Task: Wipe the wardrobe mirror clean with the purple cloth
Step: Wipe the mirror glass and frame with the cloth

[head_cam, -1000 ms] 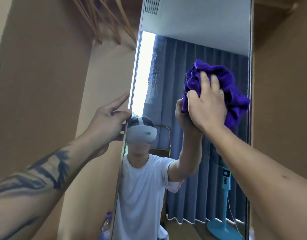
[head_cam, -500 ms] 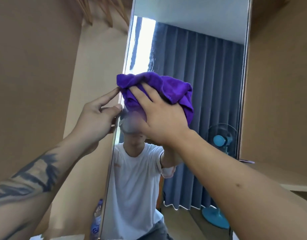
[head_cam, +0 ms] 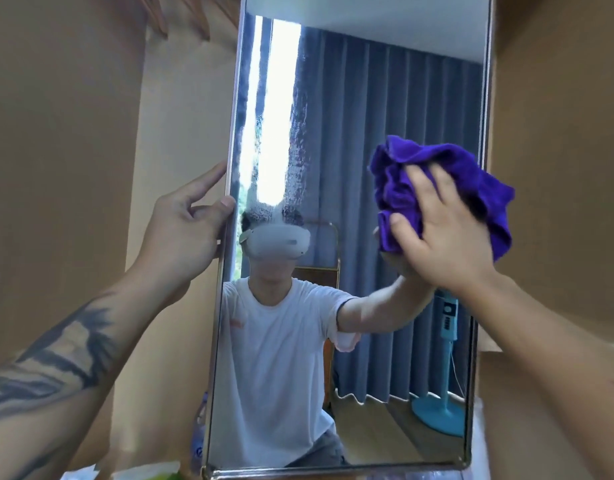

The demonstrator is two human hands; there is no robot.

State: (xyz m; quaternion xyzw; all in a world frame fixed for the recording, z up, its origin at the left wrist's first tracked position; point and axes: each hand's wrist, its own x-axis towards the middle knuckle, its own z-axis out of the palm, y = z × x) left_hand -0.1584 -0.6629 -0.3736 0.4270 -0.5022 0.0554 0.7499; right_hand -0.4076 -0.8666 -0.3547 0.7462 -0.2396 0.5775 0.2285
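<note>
Left hand (head_cam: 184,233) is clamped on the mirror's (head_cam: 350,168) left edge, thumb on the glass face and fingers wrapped round behind, so it's steadying the panel. Looks fine, though that thumb is probably leaving a print on the bit I'm meant to be cleaning.

Just right of that, up the left strip of glass, there's a speckled hazy patch (head_cam: 295,161) of droplets or spray residue running down to about head height in the reflection. That part isn't wiped yet, so I'd call the job maybe halfway at best.

Over on the right, my right hand (head_cam: 444,230) has the cloth (head_cam: 440,188) bunched up and pressed flat on the glass near the right edge, fingers spread over the wad with the thumb hooked under it. The hand is blurry, so it's mid-swipe.

What could go wrong:
- the cloth is crumpled, not folded, so only a small lump touches and it may just smear streaks
- it's right at the frame, so a swipe could snag the edge
- pushing hard on the right could swing or flex the panel if the left grip slips
- easy to skip that hazy strip entirely
</note>
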